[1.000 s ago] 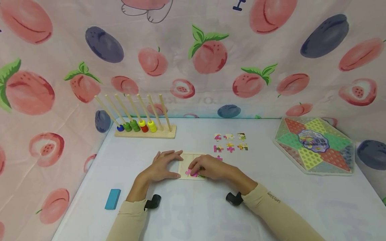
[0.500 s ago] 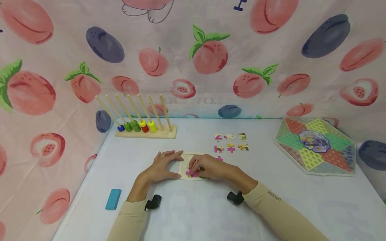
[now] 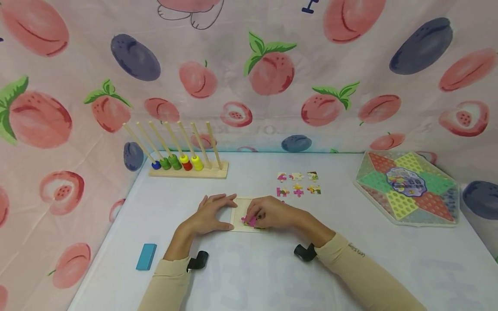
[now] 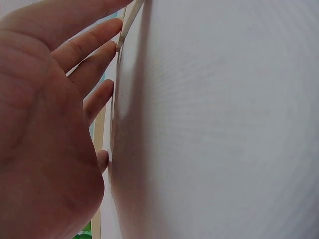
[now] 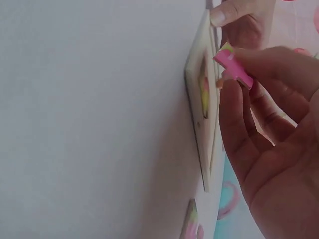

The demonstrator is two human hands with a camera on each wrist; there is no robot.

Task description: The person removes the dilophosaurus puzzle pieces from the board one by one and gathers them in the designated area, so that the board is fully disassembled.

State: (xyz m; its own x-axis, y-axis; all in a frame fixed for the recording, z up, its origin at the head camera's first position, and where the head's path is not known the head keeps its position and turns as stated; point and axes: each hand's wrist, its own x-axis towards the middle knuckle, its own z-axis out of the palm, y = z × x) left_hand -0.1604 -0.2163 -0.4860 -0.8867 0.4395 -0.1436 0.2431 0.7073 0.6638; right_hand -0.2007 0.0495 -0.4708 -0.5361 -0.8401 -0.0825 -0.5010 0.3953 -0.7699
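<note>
My right hand [image 3: 274,212] pinches a pink jigsaw piece [image 5: 233,68] between thumb and fingers, tilted just above a small pale wooden puzzle tray [image 3: 240,206]. In the right wrist view the piece has a yellow-green corner. Another coloured jigsaw piece [image 5: 205,94] lies inside the tray, largely hidden by the tray's rim and, from above, by my right hand. My left hand [image 3: 211,214] rests at the tray's left side, thumb at the near corner and forefinger at the far corner. The left wrist view shows its fingers [image 4: 94,67] extended against the tray's edge.
Several loose jigsaw pieces [image 3: 298,190] lie in rows beyond the tray to the right. A wooden bead rack [image 3: 210,172] stands at the back left. A blue block [image 3: 146,257] lies at the left, a hexagonal game board [image 3: 406,188] at the far right.
My right hand has risen slightly and shifted away from me, tilting the pink jigsaw piece up. It now covers more of the nearest loose piece. My left hand has stayed in place.
</note>
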